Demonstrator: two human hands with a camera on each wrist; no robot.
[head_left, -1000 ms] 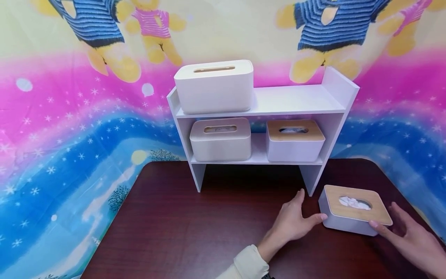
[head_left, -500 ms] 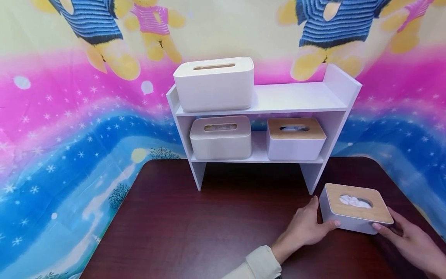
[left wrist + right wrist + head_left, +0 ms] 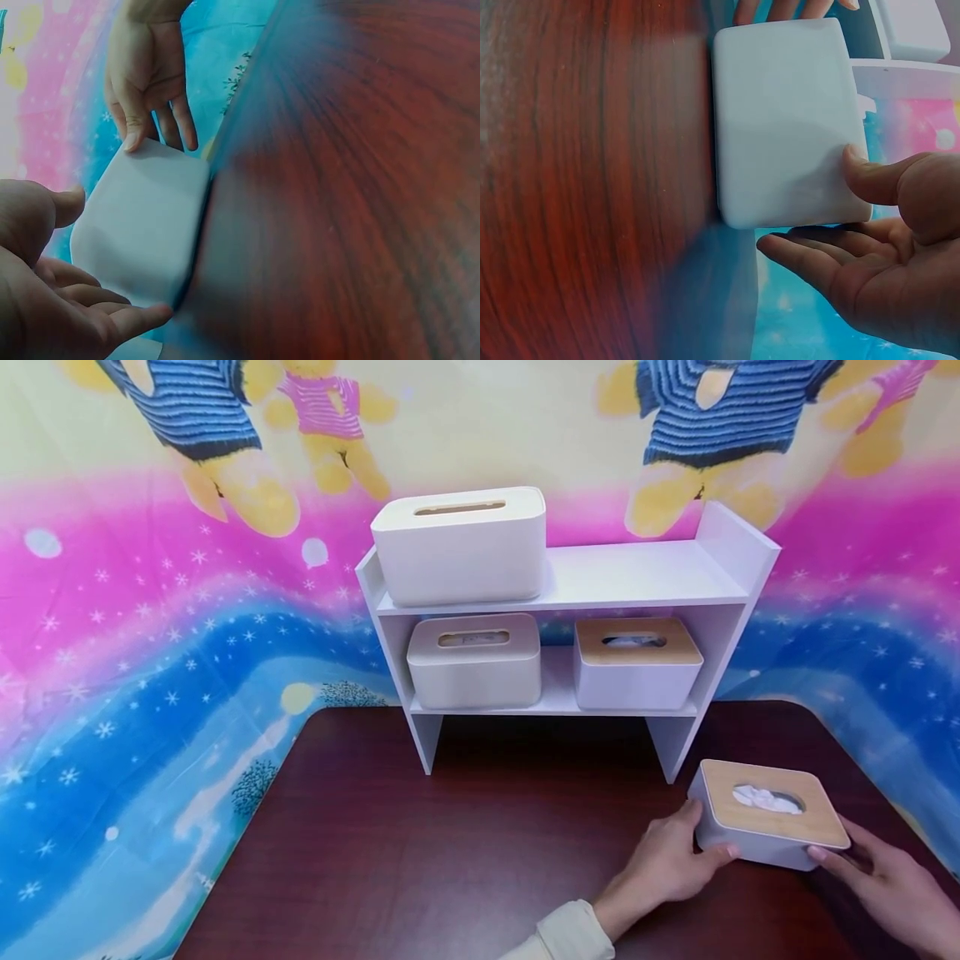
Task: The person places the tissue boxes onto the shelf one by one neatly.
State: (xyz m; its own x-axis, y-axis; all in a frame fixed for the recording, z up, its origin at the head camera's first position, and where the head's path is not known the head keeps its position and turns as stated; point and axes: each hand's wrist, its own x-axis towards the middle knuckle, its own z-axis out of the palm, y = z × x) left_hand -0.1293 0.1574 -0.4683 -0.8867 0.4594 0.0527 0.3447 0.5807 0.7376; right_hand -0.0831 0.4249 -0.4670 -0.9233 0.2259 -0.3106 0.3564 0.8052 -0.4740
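Note:
A tissue box (image 3: 776, 831) with a white body and a bamboo lid stands on the table's right side, tissue showing in its oval slot. My left hand (image 3: 671, 860) is at its left end, thumb against the front face and fingers along the side. At the opposite end, my right hand (image 3: 885, 881) sets its thumb on the front right corner, other fingers partly hidden behind the box. In the right wrist view the right hand (image 3: 900, 259) has its thumb on the box's plain white front (image 3: 787, 120). The left wrist view shows the left hand (image 3: 64, 300) along the near end.
Behind the hands stands a white two-tier shelf (image 3: 645, 572). A large white tissue box (image 3: 461, 556) sits on its top tier; a beige one (image 3: 476, 681) and another bamboo-lidded one (image 3: 637, 683) are below. The dark wooden table (image 3: 420, 860) meets a patterned cloth backdrop (image 3: 187, 693).
My left hand has moved right to the box's left end, its fingers coming in against the side. My right hand has closed in on the right end. The box has barely shifted.

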